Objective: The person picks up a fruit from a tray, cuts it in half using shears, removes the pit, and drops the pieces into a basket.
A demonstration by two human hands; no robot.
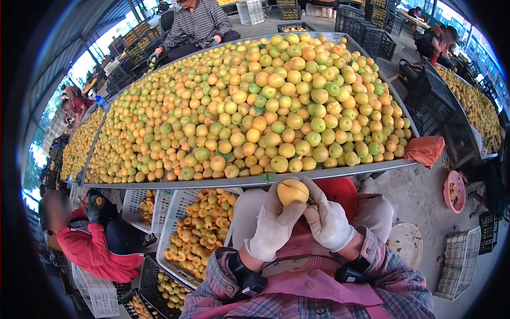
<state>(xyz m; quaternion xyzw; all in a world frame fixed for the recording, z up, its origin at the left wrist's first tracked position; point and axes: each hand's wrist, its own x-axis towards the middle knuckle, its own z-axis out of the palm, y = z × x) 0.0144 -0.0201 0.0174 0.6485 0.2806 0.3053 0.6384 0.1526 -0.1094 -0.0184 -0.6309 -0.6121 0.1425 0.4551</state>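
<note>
My left hand (271,226), in a white work glove dirty at the fingers, is closed around a yellow apricot (291,192) just below the near edge of the metal table. A dark line runs across the apricot's right side. My right hand (328,220), gloved the same way, has its fingers pinched together against that side; a thin dark bit shows at the fingertips, and I cannot tell what it is. Beyond my hands, a big heap of whole apricots (255,106) covers the table. Left of my lap stands a white crate (172,228) of split apricot halves (204,228).
A person in a red jacket (95,250) sits close at the left; another in a checked shirt (199,24) works across the heap. An orange-red bag (426,149) hangs at the table's right corner. On the floor at right are a pink basin (454,192) and a white crate (458,263).
</note>
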